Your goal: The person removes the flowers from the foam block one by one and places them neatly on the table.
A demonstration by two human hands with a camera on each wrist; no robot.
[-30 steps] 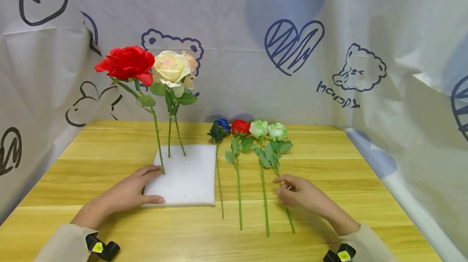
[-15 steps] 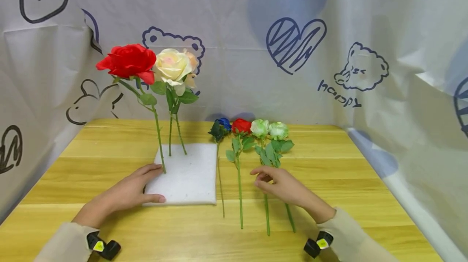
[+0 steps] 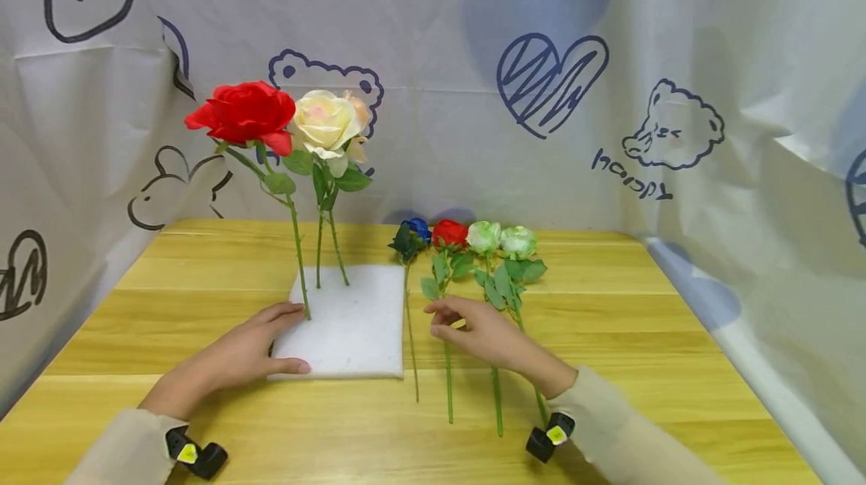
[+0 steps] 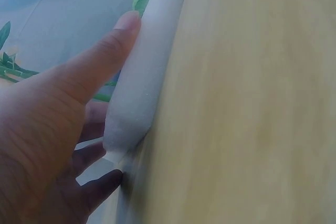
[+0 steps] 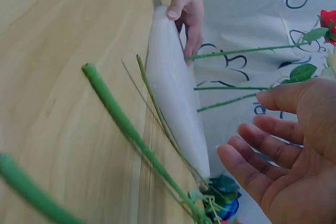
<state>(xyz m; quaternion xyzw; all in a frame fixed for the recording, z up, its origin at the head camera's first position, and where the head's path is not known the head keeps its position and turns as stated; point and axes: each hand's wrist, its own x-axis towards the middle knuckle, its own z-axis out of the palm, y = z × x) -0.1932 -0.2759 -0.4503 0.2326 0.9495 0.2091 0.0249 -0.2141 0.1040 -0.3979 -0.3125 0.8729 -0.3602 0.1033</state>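
A white foam pad [image 3: 365, 327] lies on the table with several long-stemmed artificial roses upright in it: a red rose [image 3: 246, 115] in front at the left, a cream rose [image 3: 327, 124] and a peach one partly hidden behind. My left hand [image 3: 250, 346] rests against the pad's left side, its thumb [image 4: 113, 51] along the near edge. My right hand [image 3: 483, 331] is over the stem of a lying red rose [image 3: 449, 234], its fingers loosely bent and apart. In the right wrist view nothing sits between those fingers [image 5: 262, 145].
Right of the pad lie a blue rose [image 3: 419, 229] with dark leaves and a thin stem, and two pale green roses [image 3: 519, 242], stems toward me. The right forearm crosses over the green roses' stems. A drawn-on white sheet [image 3: 433, 147] hangs behind the wooden table [image 3: 643, 365].
My right hand has moved left, from the rightmost green rose's stem across to the lying red rose. My left hand stays at the foam pad.
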